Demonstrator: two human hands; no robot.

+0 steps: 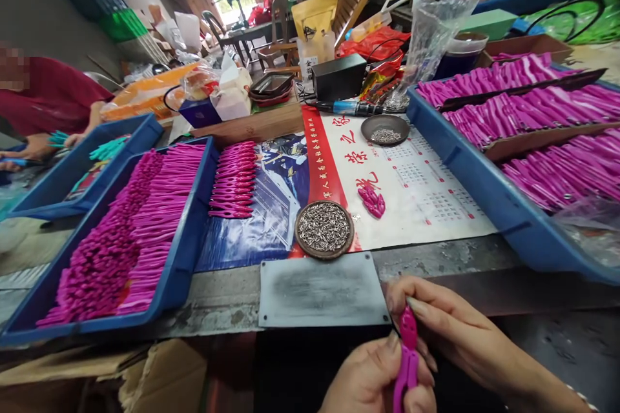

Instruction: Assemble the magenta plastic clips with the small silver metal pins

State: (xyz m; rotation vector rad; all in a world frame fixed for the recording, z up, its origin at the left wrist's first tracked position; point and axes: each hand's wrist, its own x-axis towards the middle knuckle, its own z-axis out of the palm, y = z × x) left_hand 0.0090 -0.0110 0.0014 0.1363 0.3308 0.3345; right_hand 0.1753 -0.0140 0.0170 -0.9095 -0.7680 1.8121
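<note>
Low at the front edge of the table, my left hand (371, 371) is closed around the handles of a magenta plastic plier-shaped tool (409, 364). The fingers of my right hand (445, 319) pinch its darker pink head from above. The tool stands nearly upright between both hands; my fingers cover part of it. Just beyond lies a grey metal plate (322, 290) with screwed corners. Behind that plate, a round dish (351, 247) holds small silver metal pins. A few loose dark pink head pieces (371, 201) lie on the calendar sheet (460, 222).
To the left, a blue tray (181, 271) holds many magenta pieces, beside a row of assembled tools (234, 181). A large blue tray (484, 187) with cardboard dividers stands right. A dark bowl (385, 131) and an electric screwdriver (346, 108) lie behind. A co-worker (58, 97) sits far left.
</note>
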